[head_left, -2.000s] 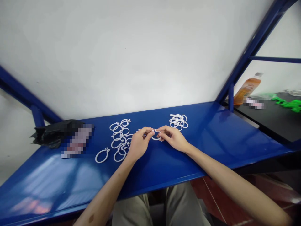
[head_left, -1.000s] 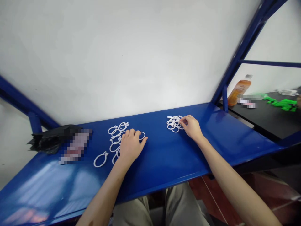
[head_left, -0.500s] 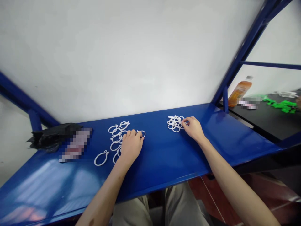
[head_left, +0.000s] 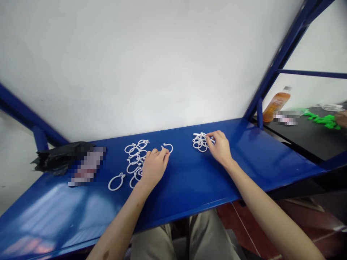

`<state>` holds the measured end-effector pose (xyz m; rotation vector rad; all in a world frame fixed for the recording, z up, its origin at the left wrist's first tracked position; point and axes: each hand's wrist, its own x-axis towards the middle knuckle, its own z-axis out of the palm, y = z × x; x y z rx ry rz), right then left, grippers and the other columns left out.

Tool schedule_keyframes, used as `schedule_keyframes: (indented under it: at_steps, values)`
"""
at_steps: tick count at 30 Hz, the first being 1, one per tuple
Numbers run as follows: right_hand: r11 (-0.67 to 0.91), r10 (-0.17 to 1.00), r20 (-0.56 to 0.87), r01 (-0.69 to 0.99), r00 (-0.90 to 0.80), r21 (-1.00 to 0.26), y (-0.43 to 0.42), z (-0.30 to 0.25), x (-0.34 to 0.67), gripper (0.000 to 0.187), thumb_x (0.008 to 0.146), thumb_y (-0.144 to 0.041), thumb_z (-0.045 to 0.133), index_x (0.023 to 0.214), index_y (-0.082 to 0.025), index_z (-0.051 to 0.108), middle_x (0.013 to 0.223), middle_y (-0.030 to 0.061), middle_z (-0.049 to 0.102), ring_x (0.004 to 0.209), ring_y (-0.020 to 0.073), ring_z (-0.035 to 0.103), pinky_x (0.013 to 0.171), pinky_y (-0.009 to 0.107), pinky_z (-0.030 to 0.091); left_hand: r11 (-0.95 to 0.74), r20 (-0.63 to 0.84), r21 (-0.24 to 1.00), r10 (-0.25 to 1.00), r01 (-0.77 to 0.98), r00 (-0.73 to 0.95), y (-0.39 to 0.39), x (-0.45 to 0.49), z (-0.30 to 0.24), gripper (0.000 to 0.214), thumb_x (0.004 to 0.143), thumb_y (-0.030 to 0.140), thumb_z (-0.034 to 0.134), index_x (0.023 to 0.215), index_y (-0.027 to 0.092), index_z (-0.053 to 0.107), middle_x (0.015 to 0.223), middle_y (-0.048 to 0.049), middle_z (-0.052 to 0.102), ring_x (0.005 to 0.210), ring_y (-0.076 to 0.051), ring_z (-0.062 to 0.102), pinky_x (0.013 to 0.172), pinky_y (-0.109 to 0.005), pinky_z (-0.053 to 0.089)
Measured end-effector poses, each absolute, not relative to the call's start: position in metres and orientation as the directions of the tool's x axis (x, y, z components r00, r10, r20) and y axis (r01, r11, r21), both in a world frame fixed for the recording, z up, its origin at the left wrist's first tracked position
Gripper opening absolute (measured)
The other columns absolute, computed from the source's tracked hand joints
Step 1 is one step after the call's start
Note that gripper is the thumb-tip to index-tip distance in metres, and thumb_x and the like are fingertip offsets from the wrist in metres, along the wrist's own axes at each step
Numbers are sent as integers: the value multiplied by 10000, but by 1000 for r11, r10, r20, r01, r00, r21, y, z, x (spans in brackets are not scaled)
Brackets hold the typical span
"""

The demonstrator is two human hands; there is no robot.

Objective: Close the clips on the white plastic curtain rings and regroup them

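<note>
My left hand [head_left: 155,163] is closed, with a white curtain ring [head_left: 170,146] at its fingertips. This ring lies low over the blue surface and shows a gap near its small knob. Left of that hand, several similar rings [head_left: 132,167] overlap in a loose group, partly covered by the hand. A single ring [head_left: 115,182] with a small eyelet lies farther left. On the right, my right hand [head_left: 220,145] has thumb and forefinger pinched at the edge of a tight pile of white rings [head_left: 200,141]. Its fingertips hide part of the ring they touch.
A blue metal shelf [head_left: 189,187] carries the rings, with a white wall behind. A black plastic bag [head_left: 63,155] and a blurred-out item [head_left: 88,168] lie at left. Beyond the right post are an orange drink bottle [head_left: 277,104], green pieces [head_left: 326,121] and another person's hand [head_left: 342,118].
My left hand has slid slightly right with its ring, which now shows more fully. My right hand has shifted a little left and up, farther over the pile.
</note>
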<state>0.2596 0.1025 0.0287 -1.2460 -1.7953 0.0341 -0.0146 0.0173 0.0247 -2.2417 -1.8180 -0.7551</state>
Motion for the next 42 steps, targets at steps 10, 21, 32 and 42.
schedule_keyframes:
  at_steps: [10, 21, 32, 42]
  values:
    - [417, 840, 310, 163, -445, -894, 62, 16, 198, 208, 959, -409, 586, 1051, -227, 545, 748, -18, 684, 633, 149, 667, 643, 296, 557, -468, 488, 425, 840, 775, 239, 13, 5, 19, 135, 979, 331, 529, 966, 231, 620, 963, -39, 728, 934, -213, 627, 861, -359, 439]
    - [470, 785, 334, 151, -521, -869, 61, 16, 201, 197, 929, -378, 649, 858, -196, 669, 867, 31, 740, 731, 162, 675, 696, 287, 535, -207, 248, 849, 968, 487, -21, 11, 10, 27, 110, 912, 302, 564, 867, 238, 641, 888, 11, 770, 759, -170, 701, 700, -274, 477]
    - [701, 628, 449, 210, -636, -682, 59, 15, 209, 193, 992, -303, 549, 921, -209, 702, 913, 62, 731, 839, 184, 687, 778, 298, 514, -383, 346, 728, 921, 569, 178, 12, 6, 15, 133, 910, 173, 529, 844, 237, 626, 923, -6, 765, 909, -177, 715, 822, -290, 500]
    - [597, 779, 574, 574, -251, -560, 88, 28, 238, 239, 932, -427, 632, 832, -210, 649, 842, 56, 691, 768, 204, 614, 740, 341, 491, -98, 450, 109, 892, 989, 39, 14, -11, 28, 311, 995, 376, 472, 1150, 171, 648, 1087, -125, 711, 1058, -302, 609, 897, -412, 421]
